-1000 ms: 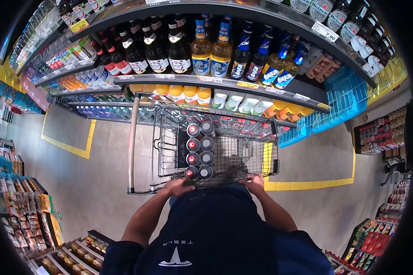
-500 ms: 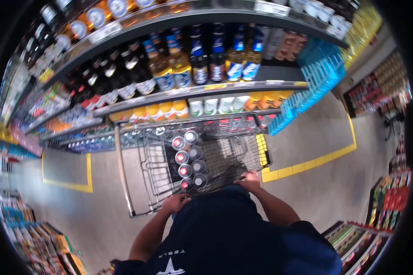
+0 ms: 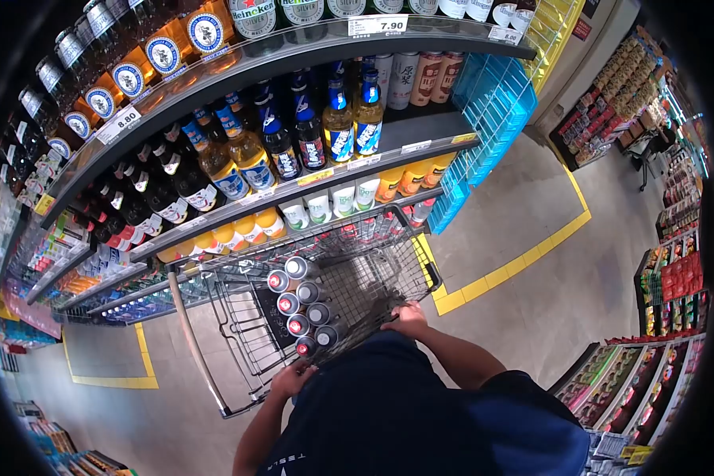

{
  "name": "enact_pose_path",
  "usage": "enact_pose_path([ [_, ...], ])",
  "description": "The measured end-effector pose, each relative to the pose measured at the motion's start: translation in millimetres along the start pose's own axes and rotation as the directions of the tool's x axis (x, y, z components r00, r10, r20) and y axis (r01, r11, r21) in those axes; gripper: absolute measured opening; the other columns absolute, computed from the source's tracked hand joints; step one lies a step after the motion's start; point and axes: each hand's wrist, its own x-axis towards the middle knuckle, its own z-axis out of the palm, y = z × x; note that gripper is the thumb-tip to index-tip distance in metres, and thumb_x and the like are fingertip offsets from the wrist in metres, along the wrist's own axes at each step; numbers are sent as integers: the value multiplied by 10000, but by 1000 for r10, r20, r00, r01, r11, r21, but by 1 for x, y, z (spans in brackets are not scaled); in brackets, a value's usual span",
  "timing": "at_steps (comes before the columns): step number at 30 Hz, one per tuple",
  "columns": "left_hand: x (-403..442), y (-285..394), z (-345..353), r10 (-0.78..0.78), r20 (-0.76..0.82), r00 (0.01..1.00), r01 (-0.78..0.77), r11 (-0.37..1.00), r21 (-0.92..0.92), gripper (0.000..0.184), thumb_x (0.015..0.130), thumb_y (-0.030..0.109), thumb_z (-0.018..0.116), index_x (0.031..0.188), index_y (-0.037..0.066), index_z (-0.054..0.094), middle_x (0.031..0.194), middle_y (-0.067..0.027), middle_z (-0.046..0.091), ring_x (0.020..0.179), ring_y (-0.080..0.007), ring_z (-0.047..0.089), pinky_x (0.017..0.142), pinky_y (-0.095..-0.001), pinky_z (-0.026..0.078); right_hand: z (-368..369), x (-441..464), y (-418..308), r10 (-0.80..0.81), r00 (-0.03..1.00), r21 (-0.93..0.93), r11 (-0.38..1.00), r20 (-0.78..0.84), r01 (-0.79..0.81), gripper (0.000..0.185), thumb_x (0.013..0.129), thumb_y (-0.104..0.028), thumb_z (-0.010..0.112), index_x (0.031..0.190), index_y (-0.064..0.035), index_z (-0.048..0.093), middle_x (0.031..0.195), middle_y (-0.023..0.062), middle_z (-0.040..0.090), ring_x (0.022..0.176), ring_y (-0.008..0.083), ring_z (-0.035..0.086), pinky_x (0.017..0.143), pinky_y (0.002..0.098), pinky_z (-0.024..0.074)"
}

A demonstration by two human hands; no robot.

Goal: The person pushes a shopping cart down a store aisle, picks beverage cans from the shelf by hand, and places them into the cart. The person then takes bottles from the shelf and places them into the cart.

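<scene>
A wire shopping cart (image 3: 250,317) stands sideways in front of me, its long handle on the left. My left hand (image 3: 292,379) is closed around the near side rim, close to the lower cans. Farther right along that same rim, my right hand (image 3: 407,319) is also closed on the wire. Inside the cart, several grey-topped cylinders, likely cans (image 3: 317,314), are packed upright in two rows; those in the left row have red marks on their tops. The right part of the basket holds dark shadow over bare wire mesh.
Beyond the cart rises a shelf (image 3: 432,135) with bottles (image 3: 339,123), tall cans (image 3: 425,78) and orange drinks (image 3: 411,178). A blue wire rack (image 3: 492,111) closes its right end. Yellow floor tape (image 3: 523,260) marks the floor. More product shelves (image 3: 642,381) stand at right.
My view has turned and shifted, so the shelf looks nearer and the cart sits tilted and lower to the left. Both hands stay on the cart's rim; the cans keep their arrangement.
</scene>
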Motion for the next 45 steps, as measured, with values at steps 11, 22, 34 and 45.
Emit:
enact_pose_path([
  [11,-10,14,-13,-21,18,1000,21,999,33,639,857,657,561,1246,155,634,1119,-119,704,1086,-294,655,930,-395,503,-16,-7,-13,5,998,-11,1000,65,-4,753,638,-684,760,1077,-76,698,1134,131,678,1260,325,486,1106,404,307],
  [22,31,-46,24,313,166,935,-311,950,-39,596,994,561,358,1328,98,529,1315,-190,574,1230,-347,542,1017,-441,434,-22,-7,-27,80,996,-155,985,27,-75,597,660,-581,820,998,-94,744,948,172,715,984,345,663,896,437,508],
  [34,-5,-21,0,199,144,969,-211,975,74,597,1007,547,319,1379,115,497,1377,-141,547,1282,-312,510,1047,-461,422,1,-19,-29,114,991,-228,965,-71,-128,551,684,-591,779,988,-133,736,958,147,706,979,332,655,898,431,480],
  [45,-37,-38,-14,148,31,989,-151,975,164,636,930,666,413,1309,185,586,1294,-104,618,1168,-298,605,960,-423,491,6,-14,-57,46,990,-256,967,137,-10,621,662,-697,730,928,-136,758,1016,121,711,1116,293,599,1059,463,339],
])
